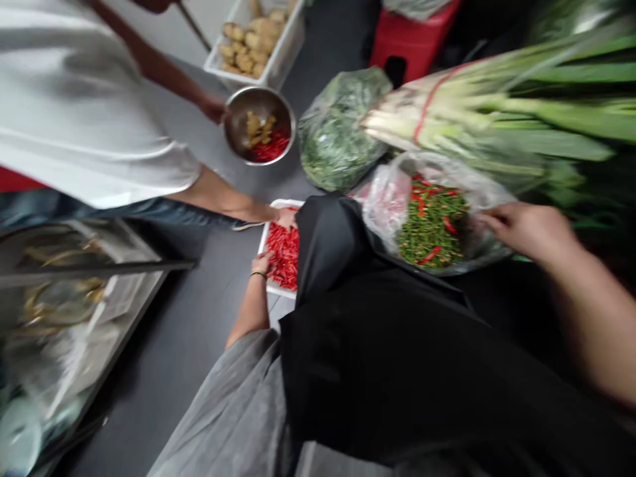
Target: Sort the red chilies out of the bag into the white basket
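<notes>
My left hand (263,263) is closed on the near rim of a white tray (282,289), which is full of red chilies (283,250). Part of that tray is hidden behind my black apron (348,318). With thumb and fingers pressed together, my right hand (529,228) pinches the edge of a clear plastic bag (484,192). Inside the bag lie green chili stems (430,222) with several red chilies among them. A co-worker's hand (287,217) reaches into the chilies in the tray, while their other hand (213,109) holds a metal bowl (233,142) with ginger pieces and red chilies in it.
A bag of leafy greens (342,132) sits beyond the open bag, beside bundled leeks (447,119). Farther back stand a white crate (278,74) of ginger-like roots and a red stool (417,40). A metal shelf (144,271) is at the left, above grey floor (199,318).
</notes>
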Demonstrator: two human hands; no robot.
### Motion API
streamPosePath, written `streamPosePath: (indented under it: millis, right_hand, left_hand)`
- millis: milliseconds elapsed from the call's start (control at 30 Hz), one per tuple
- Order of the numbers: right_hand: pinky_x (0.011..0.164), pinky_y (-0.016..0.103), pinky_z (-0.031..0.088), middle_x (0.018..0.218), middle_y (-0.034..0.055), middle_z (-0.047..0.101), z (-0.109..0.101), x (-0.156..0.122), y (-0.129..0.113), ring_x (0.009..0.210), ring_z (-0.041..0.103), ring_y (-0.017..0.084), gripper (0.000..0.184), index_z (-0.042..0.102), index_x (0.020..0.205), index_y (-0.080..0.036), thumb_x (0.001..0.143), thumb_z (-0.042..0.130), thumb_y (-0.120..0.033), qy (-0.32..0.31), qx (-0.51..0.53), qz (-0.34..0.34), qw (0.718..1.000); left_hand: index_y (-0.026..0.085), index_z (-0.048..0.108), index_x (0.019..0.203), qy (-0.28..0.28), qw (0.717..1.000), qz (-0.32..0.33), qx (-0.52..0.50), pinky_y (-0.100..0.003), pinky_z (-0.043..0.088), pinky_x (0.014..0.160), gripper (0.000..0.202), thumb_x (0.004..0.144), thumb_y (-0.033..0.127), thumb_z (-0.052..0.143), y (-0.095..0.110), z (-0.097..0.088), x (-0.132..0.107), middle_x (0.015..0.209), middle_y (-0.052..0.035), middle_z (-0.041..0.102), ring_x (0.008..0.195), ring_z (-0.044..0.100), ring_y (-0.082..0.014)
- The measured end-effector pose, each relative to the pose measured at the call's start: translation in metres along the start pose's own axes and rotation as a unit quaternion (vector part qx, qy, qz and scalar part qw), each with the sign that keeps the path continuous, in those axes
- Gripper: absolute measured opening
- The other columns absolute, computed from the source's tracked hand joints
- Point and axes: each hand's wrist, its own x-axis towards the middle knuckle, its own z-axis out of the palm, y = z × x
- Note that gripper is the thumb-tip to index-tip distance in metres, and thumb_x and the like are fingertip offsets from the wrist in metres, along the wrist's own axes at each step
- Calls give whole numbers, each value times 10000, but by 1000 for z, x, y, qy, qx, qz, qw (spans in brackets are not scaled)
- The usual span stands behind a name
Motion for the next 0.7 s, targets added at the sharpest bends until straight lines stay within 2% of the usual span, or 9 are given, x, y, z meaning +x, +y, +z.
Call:
streamPosePath:
  millis: [100,167,233,333,400,467,567,633,700]
  right_hand:
    - [729,281,428,1130,118,663,-1,-7,-32,981,617,210,305,689,1150,-211,925,501,-296,-68,39,-121,990]
    - [635,280,400,1177,117,622,8,-7,-48,899,621,210,332,661,1195,-232,927,474,-286,-108,-12,-118,987]
    - [560,272,348,1184,131,595,18,-7,-55,828,612,207,335,654,1185,-226,928,450,-290,-125,-45,-106,985]
    - [540,258,323,1156,117,589,23,-5,-53,851,603,201,303,662,1131,-219,924,453,-291,-110,-18,-118,987]
    - [562,258,350,1130,106,601,18,-6,-51,869,603,197,283,666,1098,-210,928,454,-288,-78,23,-114,990]
    - [617,271,397,1081,106,626,9,-9,-53,874,608,203,281,668,1081,-195,940,445,-290,-38,68,-101,992]
    - [723,298,445,976,109,659,-2,-17,-60,886,615,216,274,681,1018,-180,944,441,-290,12,149,-100,984]
    - [763,313,458,909,106,666,-6,-22,-64,866,620,214,257,683,925,-171,932,459,-294,32,230,-109,966]
    - [742,310,469,829,80,665,-7,-27,-66,791,620,191,251,675,862,-166,915,501,-340,18,342,-122,932]
  left_hand:
    - [102,610,819,-54,998,30,4,-219,449,563,65,858,129,567,35,21,9,576,13,577,513,520,-82]
    - [125,630,780,-107,989,98,-8,-206,419,534,68,826,167,602,64,30,-4,573,12,590,486,493,-76]
    - [146,671,779,-190,960,204,-14,-213,407,521,117,792,261,655,93,40,-37,606,-6,618,494,495,-87]
    - [172,727,834,-336,873,351,41,-255,445,579,227,784,388,676,124,75,-107,689,-41,654,563,544,-126]
    - [187,743,859,-395,805,431,100,-288,478,728,206,755,364,719,133,116,-149,808,-64,677,726,609,-171]
    - [199,740,869,-413,749,495,151,-314,454,877,212,676,272,786,131,164,-177,883,-80,671,904,620,-226]
    - [193,705,732,-430,692,539,213,-325,431,919,145,623,156,792,123,221,-187,821,-92,654,953,612,-262]
    - [202,682,657,-460,668,538,228,-303,448,858,90,663,162,762,120,239,-180,724,-74,648,858,625,-234]
    - [210,717,716,-529,648,501,225,-270,461,751,37,717,237,741,120,241,-168,679,-53,663,729,625,-187]
